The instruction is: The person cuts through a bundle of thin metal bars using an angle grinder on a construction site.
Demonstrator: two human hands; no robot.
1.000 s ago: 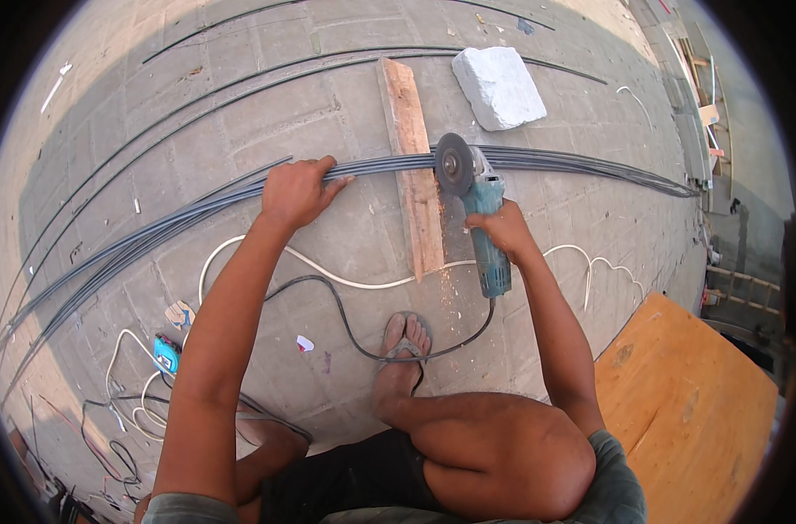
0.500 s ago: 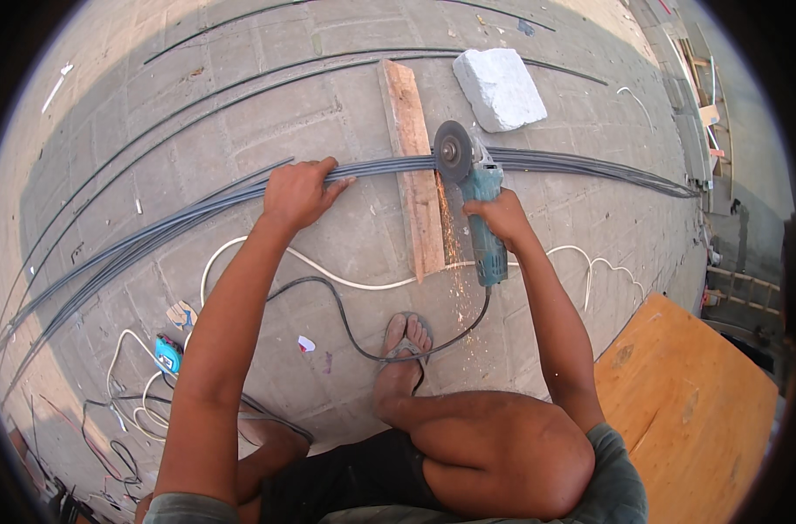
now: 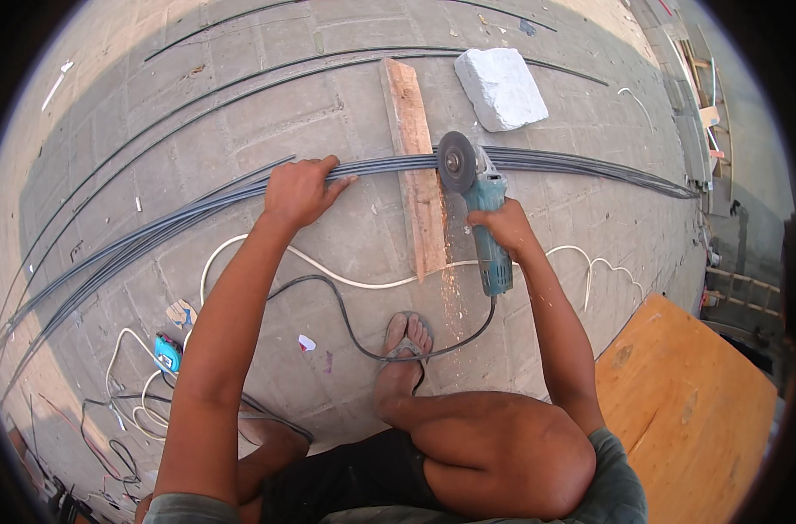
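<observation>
My right hand (image 3: 505, 227) grips the teal body of an angle grinder (image 3: 492, 253). The grinder's dark disc (image 3: 456, 162) stands on edge against a bundle of thin steel bars (image 3: 376, 165), and orange sparks fall from it toward my foot. My left hand (image 3: 303, 194) is closed over the same bars, left of the disc, with thumb and forefinger pointing along them. Beneath the bundle, close to the disc, lies a wooden plank (image 3: 425, 218) that props it off the paving. Where the disc meets the bars is partly hidden by the disc itself.
A white block (image 3: 501, 89) sits beyond the grinder. Loose bars (image 3: 241, 86) stretch across the far paving. The grinder's black cord (image 3: 350, 327) loops past my sandalled foot, near a white cable (image 3: 363, 285). A teal tape measure (image 3: 167, 353) lies left; a plywood sheet (image 3: 690, 410) lies right.
The grinder and my right hand have shifted slightly nearer me and to the right. The spark stream has become thinner. My left hand stays in place on the bars.
</observation>
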